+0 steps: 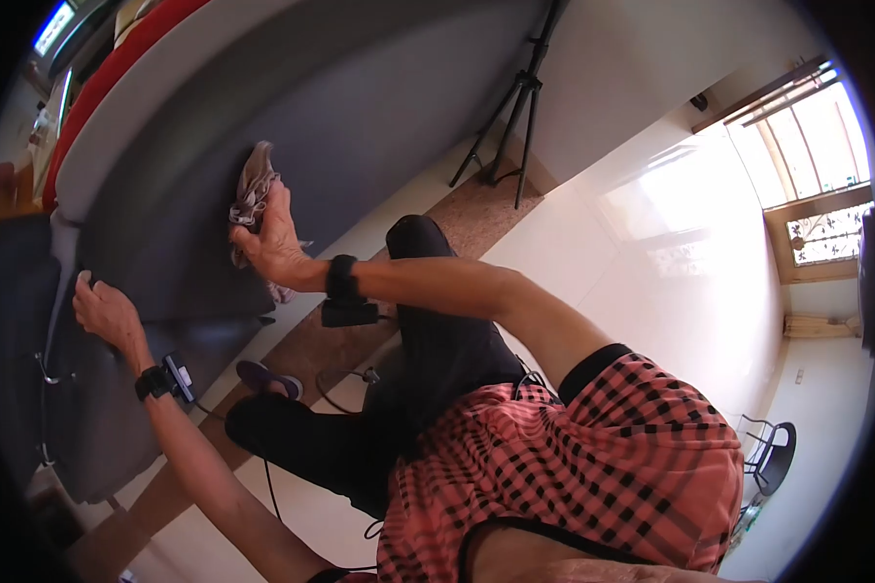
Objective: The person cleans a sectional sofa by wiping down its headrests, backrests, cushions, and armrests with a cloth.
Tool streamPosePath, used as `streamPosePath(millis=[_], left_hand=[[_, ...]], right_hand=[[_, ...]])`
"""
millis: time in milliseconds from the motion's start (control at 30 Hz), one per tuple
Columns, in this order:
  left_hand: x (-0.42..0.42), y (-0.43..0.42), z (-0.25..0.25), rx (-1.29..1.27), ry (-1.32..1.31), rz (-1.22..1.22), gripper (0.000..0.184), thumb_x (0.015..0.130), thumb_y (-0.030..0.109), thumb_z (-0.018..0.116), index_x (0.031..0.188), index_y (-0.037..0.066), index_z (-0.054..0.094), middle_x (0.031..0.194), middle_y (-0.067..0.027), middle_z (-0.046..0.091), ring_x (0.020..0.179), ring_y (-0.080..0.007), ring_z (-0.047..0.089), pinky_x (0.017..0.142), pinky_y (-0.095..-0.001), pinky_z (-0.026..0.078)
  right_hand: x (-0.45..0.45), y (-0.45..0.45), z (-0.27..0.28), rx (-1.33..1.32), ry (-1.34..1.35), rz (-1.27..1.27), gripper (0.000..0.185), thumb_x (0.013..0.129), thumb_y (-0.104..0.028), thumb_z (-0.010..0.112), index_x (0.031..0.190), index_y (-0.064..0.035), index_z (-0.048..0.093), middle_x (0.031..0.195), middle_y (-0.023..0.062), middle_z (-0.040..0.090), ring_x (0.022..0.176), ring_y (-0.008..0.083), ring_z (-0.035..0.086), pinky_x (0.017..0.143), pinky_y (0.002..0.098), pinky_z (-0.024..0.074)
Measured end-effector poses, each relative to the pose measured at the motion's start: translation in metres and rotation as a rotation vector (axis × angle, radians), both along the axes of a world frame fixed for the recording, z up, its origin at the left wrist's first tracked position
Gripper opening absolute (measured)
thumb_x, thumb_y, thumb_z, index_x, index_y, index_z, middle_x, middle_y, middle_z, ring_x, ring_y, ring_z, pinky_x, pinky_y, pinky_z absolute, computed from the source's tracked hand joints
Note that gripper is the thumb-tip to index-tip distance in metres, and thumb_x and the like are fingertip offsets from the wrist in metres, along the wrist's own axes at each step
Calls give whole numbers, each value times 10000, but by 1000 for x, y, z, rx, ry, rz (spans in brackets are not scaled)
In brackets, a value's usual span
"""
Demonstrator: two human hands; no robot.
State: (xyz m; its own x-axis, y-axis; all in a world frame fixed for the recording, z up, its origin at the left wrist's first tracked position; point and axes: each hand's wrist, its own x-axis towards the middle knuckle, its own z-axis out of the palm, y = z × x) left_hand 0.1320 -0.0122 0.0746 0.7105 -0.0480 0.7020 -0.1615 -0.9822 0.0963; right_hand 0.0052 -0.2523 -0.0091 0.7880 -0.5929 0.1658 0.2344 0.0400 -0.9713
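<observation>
My right hand is closed around a crumpled, patterned cloth, pressing it to the dark grey panel. Folds of the cloth stick out above and below the fingers. Further left, my left hand is raised close to the panel's side edge, its fingers curled together. Whether anything is inside those fingers, or whether they touch the edge, I cannot tell. Each wrist wears a black strap with a small device, the left device and the right device.
A red surface runs along the panel's curved top. Metal handles are on the lower left. A black tripod stands near the wall. Cables hang by my bent knees. A black chair and a bright window are to the right.
</observation>
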Motion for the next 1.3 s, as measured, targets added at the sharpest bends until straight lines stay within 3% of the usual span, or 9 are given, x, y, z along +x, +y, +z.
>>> streamPosePath(millis=[233, 500, 633, 733, 800, 1000, 1100, 1233, 1300], left_hand=[[3, 0, 0, -26, -17, -79, 316, 925, 175, 453, 1189, 76, 595, 1155, -189, 613, 1107, -384, 558, 981, -490, 412], [6, 6, -1, -31, 35, -32, 351, 929, 168, 429, 1221, 74, 601, 1209, -196, 601, 1126, -401, 545, 1001, -484, 402], [1, 6, 0, -33, 49, -25, 366, 929, 164, 424, 1239, 67, 592, 1218, -180, 603, 1151, -391, 530, 1013, -480, 391], [14, 26, -8, 66, 9, -101, 370, 929, 158, 422, 1241, 52, 588, 1222, -174, 606, 1156, -377, 532, 1019, -480, 385], [14, 29, -9, 63, 13, -108, 372, 926, 142, 415, 1230, 18, 588, 1223, -186, 609, 1152, -370, 548, 1013, -467, 405], [24, 55, -22, 50, -55, -242, 362, 936, 137, 410, 1192, -29, 605, 1193, -219, 630, 1124, -388, 581, 986, -438, 445], [21, 60, -24, 23, -2, -190, 368, 936, 135, 407, 1199, -29, 604, 1205, -224, 624, 1142, -386, 573, 1002, -435, 435], [20, 67, -25, 3, 67, -78, 385, 932, 132, 398, 1226, -22, 592, 1227, -214, 606, 1169, -389, 541, 1043, -445, 392], [28, 81, -31, 23, 43, -129, 385, 930, 131, 398, 1223, -21, 596, 1236, -211, 602, 1176, -387, 536, 1051, -443, 382]], right_hand=[[-12, -42, -25, -233, -122, 55, 355, 825, 28, 583, 1145, -41, 447, 1024, 67, 491, 898, 180, 558, 814, 328, 497], [4, -189, -126, 226, -76, 129, 301, 769, -86, 769, 999, -76, 575, 855, 44, 631, 811, 117, 580, 726, 310, 524], [-11, -249, -149, 157, -74, -19, 250, 857, -33, 654, 1091, -64, 572, 983, 69, 630, 894, 128, 588, 803, 316, 529], [-52, -284, -124, -485, 401, -316, 267, 912, -57, 586, 1172, -67, 527, 1014, 71, 627, 913, 171, 605, 829, 317, 523], [-72, -330, -123, -158, 354, -269, 300, 917, -174, 584, 1191, -75, 514, 1018, 70, 630, 928, 231, 612, 848, 350, 516], [-75, -455, -148, -468, 580, -825, 465, 862, -245, 622, 1209, 13, 451, 1043, 270, 645, 1010, 452, 615, 874, 502, 477], [-52, -458, -117, -372, 451, -953, 482, 858, -216, 602, 1247, 8, 427, 1046, 278, 642, 1012, 472, 608, 877, 515, 474], [-23, -459, -155, -162, 423, -1012, 623, 848, -270, 645, 1353, -88, 330, 1230, 120, 590, 1140, 281, 566, 975, 419, 434], [-13, -505, -229, -460, 469, -973, 691, 830, -264, 656, 1379, -104, 269, 1246, 128, 578, 1152, 291, 561, 976, 430, 435]])
